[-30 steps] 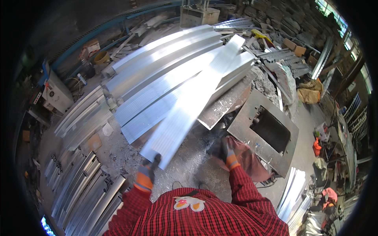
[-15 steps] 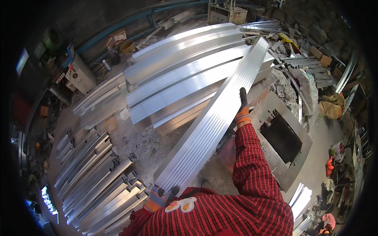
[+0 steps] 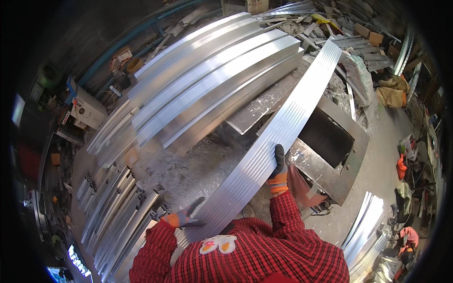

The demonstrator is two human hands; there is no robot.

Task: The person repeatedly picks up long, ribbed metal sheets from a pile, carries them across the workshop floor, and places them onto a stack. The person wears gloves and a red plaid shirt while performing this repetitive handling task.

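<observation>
A long ribbed aluminium profile (image 3: 264,155) slants from my waist up to the far right. My right hand (image 3: 279,167), in a dark and orange work glove, grips its right edge, fingers partly hidden beneath it. At its near end my left hand (image 3: 185,217), gloved in grey and orange, lies against the left edge with fingers spread apart. Under and beside the profile stands a metal machine frame (image 3: 361,146) with a dark rectangular opening. To the left lies a stack of similar wide aluminium profiles (image 3: 212,80), apart from the one I hold.
Bundles of narrower metal profiles (image 3: 125,212) lie at the lower left. More bright strips (image 3: 365,221) sit at the lower right. A white control cabinet (image 3: 87,111) stands far left. Scrap, a tan sack (image 3: 392,92) and cardboard boxes (image 3: 368,34) crowd the far right.
The profile has shifted rightward, away from the stack and over the machine frame. My right hand is closer to my body; my left hand has spread its fingers at the near end.
</observation>
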